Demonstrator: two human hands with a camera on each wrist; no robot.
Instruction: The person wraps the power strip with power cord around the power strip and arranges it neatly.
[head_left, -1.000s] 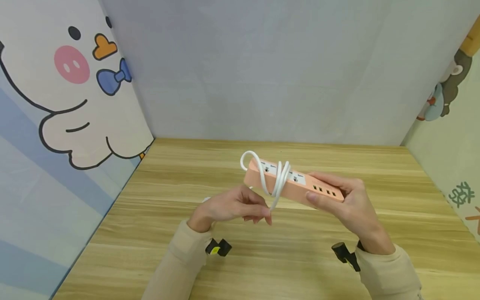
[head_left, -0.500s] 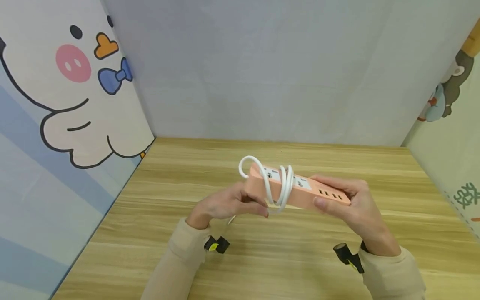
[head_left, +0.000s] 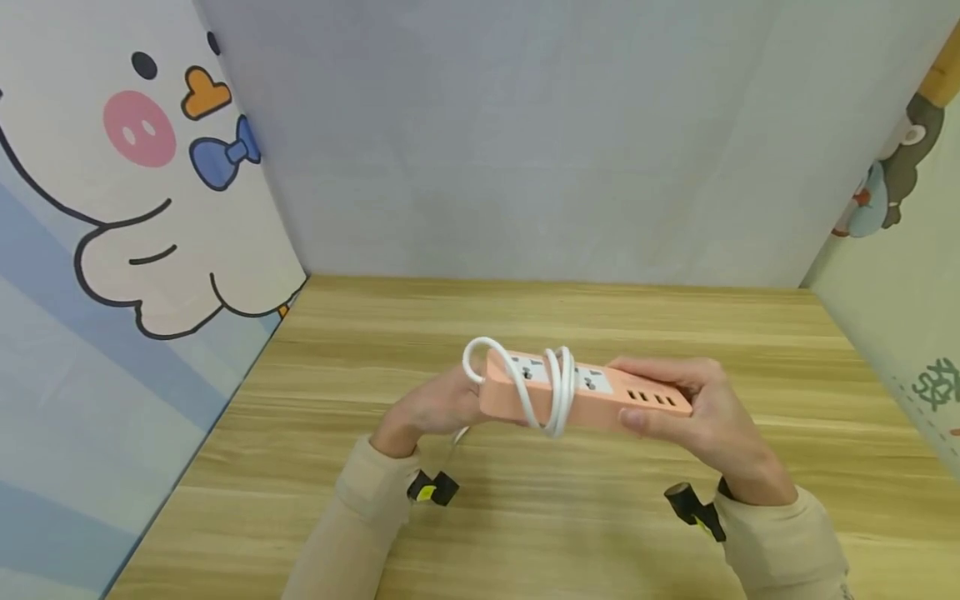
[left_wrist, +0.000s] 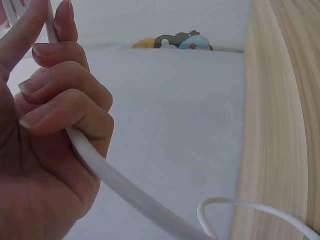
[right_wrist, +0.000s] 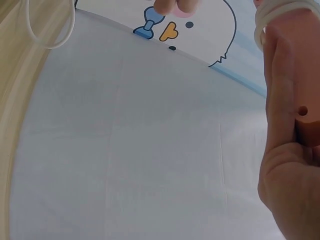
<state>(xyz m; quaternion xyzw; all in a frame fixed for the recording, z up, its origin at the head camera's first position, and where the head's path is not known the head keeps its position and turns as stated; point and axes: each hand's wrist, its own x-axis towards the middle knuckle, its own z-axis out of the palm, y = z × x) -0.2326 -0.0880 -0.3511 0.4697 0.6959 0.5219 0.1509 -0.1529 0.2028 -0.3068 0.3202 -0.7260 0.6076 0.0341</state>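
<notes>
A peach power strip [head_left: 600, 417] with white socket panels and several USB ports is held above the table, nearly level. My right hand [head_left: 712, 425] grips its right end, thumb on the near side; the right wrist view shows fingers along its underside [right_wrist: 310, 65]. Several turns of white cord [head_left: 558, 392] wrap its middle, and a loop curves out from the left end. My left hand [head_left: 435, 408] is at that left end, its fingertips hidden behind the strip in the head view. In the left wrist view, its curled fingers hold the white cord [left_wrist: 130, 185], which trails down.
A wood-grain table [head_left: 570, 517] lies below, with a pale grey backdrop [head_left: 555, 142] behind. Cartoon-printed panels [head_left: 172, 250] stand left and right. Slack cord [left_wrist: 260, 206] hangs near the table in the left wrist view. Both wrists carry small black cameras [head_left: 433, 488].
The power strip has come down slightly and turned more level. My left hand has carried the cord from the strip's near side to behind and under its left end.
</notes>
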